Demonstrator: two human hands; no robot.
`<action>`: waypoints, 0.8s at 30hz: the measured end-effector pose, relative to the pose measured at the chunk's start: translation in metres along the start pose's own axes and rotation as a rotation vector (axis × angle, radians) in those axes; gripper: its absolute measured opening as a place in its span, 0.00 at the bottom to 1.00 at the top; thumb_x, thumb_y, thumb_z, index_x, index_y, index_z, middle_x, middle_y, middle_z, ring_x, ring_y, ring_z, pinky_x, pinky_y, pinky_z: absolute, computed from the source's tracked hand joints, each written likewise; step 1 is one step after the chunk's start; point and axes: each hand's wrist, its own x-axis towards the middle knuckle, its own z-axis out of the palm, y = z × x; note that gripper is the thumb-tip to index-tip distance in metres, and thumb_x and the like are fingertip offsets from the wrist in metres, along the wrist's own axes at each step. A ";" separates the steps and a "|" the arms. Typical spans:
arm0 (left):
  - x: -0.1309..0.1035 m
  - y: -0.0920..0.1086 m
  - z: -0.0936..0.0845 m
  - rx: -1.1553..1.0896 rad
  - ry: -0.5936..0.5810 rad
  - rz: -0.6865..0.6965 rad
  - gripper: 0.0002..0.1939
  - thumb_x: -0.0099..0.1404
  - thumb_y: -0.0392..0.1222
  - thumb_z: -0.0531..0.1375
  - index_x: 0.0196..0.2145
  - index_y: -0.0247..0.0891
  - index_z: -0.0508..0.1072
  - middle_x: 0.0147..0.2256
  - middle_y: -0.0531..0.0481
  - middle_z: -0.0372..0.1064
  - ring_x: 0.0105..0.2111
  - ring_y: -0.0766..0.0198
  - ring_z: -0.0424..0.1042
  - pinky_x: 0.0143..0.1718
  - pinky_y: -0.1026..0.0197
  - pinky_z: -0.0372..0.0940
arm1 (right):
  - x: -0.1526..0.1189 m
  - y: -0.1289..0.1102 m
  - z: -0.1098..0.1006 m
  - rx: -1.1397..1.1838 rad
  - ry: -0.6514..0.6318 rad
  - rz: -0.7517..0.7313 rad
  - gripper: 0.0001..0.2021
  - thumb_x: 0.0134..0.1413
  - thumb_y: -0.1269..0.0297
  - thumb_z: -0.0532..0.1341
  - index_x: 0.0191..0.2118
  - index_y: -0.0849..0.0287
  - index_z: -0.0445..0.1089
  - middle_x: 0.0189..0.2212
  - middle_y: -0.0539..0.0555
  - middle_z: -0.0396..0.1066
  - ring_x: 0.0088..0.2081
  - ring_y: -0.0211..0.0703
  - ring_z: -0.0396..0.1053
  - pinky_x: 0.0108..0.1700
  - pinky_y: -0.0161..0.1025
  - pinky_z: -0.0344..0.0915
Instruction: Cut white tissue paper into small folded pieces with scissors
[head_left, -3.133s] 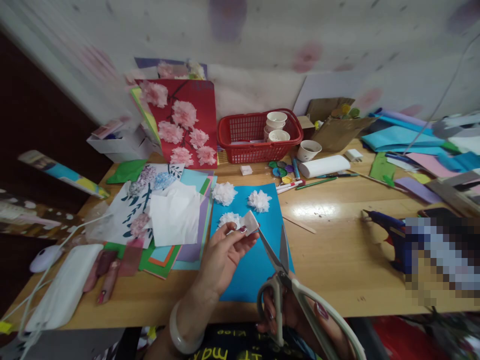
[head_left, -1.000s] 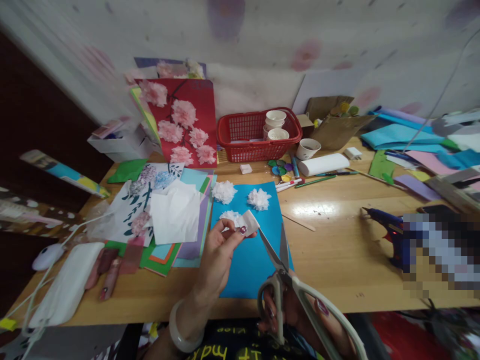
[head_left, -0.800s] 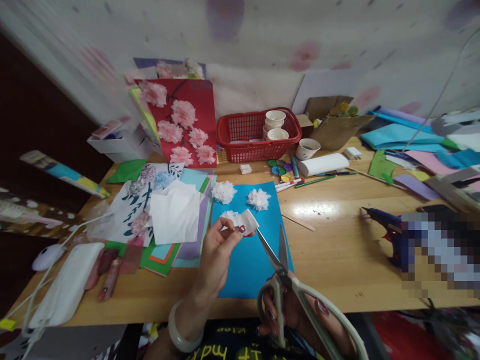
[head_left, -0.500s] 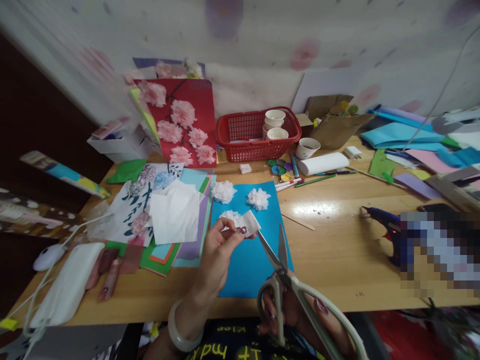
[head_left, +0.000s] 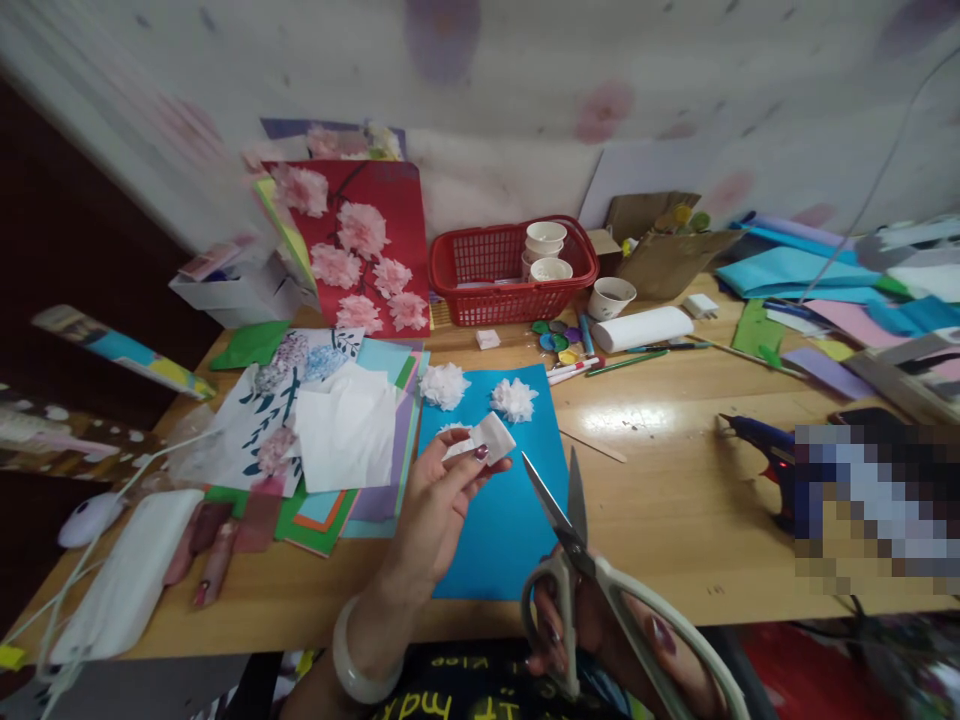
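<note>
Between the thumb and fingers of my left hand is a small folded piece of white tissue paper, held above the blue sheet. My right hand grips a pair of scissors by pale handles, blades apart and pointing away from me. The blade tips are just right of the tissue, not touching it. Two white tissue flowers, a left one and a right one, lie at the top of the blue sheet. A third is mostly hidden behind my left hand.
White tissue sheets lie over coloured papers at left. Behind stand a red card with pink flowers and a red basket with paper cups. A glue gun lies at right, near a thin wooden stick.
The scissors have drawn slightly right, away from the tissue, so the gap between them is wider. My left hand has tilted the tissue piece up a little.
</note>
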 end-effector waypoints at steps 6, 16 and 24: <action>-0.006 0.001 0.002 0.380 -0.012 0.189 0.11 0.55 0.37 0.68 0.38 0.40 0.77 0.33 0.48 0.79 0.37 0.57 0.77 0.40 0.61 0.67 | 0.010 -0.013 -0.004 -0.304 0.374 -0.382 0.13 0.46 0.57 0.70 0.35 0.54 0.70 0.28 0.52 0.71 0.27 0.40 0.68 0.27 0.36 0.67; -0.024 0.011 0.006 0.775 -0.331 0.574 0.14 0.57 0.27 0.64 0.36 0.44 0.80 0.36 0.49 0.81 0.38 0.57 0.78 0.57 0.51 0.61 | 0.031 -0.032 0.010 -0.471 0.579 -0.597 0.10 0.47 0.69 0.69 0.35 0.51 0.68 0.28 0.49 0.73 0.34 0.45 0.71 0.37 0.41 0.71; -0.018 0.017 0.003 1.088 -0.507 1.057 0.12 0.65 0.27 0.57 0.44 0.39 0.71 0.40 0.50 0.79 0.42 0.64 0.77 0.60 0.47 0.59 | 0.024 -0.027 0.000 -0.558 0.466 -0.589 0.15 0.49 0.73 0.67 0.41 0.50 0.67 0.34 0.49 0.76 0.38 0.42 0.72 0.43 0.40 0.69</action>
